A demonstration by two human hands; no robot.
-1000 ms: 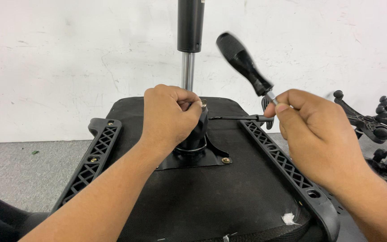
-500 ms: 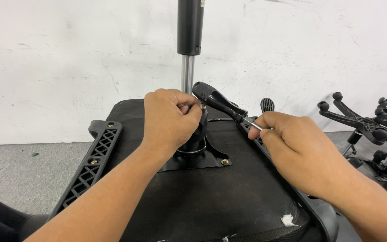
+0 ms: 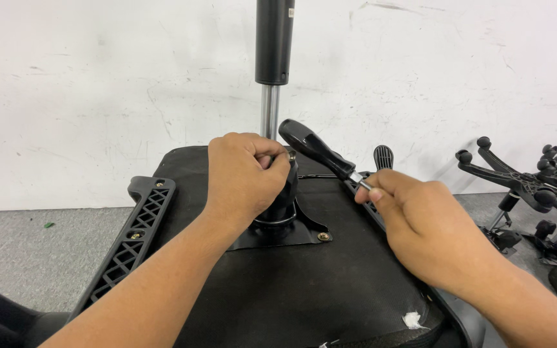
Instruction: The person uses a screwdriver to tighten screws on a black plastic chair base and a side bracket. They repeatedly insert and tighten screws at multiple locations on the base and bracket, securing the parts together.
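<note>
Wall (image 3: 98, 84): white, scuffed, behind the work.
Seat underside (image 3: 278, 290): black upturned chair seat; slotted arm brackets bolted along both sides.
Gas cylinder (image 3: 272, 64): black sleeve over a chrome rod, upright from the seat's centre.
Chair bases (image 3: 523, 183): black star legs on the floor, well apart to the right.
Mounting hub (image 3: 285, 216): black collar on a plate at the rod's foot.
Left hand (image 3: 243, 174): closed round the hub top, fingers wrapped; what the fingertips pinch is hidden.
Right hand (image 3: 420, 225): fingers pinched on the metal shank of the screwdriver.
Screwdriver (image 3: 314, 147): black handle up-left near the left hand, tip hidden, possibly unseated.
Risk: the pinch on the bare shank looks weak, so the tool could slip and strike the left knuckles just beside it.
</note>
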